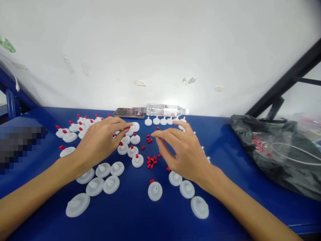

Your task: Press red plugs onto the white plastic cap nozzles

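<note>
Many white plastic discs with a centre spout lie on a blue table (225, 201). Some carry a small red cap, like one disc (137, 160) near the middle; others, like a bare disc (154, 191) in front, have none. Loose red caps (151, 161) lie scattered between my hands. My left hand (100, 140) reaches palm down over the capped discs, fingertips touching a white disc (134, 127). My right hand (183, 150) hovers over the red caps, its thumb and forefinger close together; I cannot see anything between them.
A phone (129, 112) and a lying water bottle (165, 109) rest at the table's back edge by the white wall. A black plastic bag (281, 150) with red pieces and a white tube sits at the right. A dark metal frame rises behind it.
</note>
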### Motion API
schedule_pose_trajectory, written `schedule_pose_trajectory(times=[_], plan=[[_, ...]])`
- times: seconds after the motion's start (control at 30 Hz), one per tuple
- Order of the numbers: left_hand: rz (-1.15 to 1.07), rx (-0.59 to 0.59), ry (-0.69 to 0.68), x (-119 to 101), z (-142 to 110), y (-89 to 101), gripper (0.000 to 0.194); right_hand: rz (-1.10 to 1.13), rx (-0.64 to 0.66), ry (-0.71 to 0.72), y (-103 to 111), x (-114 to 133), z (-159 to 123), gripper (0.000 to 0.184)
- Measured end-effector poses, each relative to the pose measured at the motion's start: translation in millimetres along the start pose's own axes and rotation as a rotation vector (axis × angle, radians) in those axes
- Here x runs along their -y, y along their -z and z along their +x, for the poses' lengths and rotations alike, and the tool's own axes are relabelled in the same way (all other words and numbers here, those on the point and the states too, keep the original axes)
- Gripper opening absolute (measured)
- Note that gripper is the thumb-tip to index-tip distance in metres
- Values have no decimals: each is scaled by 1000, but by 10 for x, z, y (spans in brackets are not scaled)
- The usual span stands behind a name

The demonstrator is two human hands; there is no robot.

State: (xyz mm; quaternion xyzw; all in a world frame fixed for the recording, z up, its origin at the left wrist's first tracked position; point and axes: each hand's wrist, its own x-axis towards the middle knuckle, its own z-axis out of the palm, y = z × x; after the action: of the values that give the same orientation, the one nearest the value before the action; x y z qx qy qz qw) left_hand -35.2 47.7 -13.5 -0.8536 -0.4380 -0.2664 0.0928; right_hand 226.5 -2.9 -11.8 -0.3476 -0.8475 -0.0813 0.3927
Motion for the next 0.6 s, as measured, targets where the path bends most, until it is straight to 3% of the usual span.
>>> schedule_pose_trajectory(times=[0.2,0.4,0.6], plan=[[25,29,-30,65,-2,-46,38,-6,6,31,-6,5,-1,19],[22,171,-16,132,4,-69,42,-12,10,54,14,22,-6,19],[53,176,-33,112,-2,-59,44,-15,18,51,11,22,-15,20]])
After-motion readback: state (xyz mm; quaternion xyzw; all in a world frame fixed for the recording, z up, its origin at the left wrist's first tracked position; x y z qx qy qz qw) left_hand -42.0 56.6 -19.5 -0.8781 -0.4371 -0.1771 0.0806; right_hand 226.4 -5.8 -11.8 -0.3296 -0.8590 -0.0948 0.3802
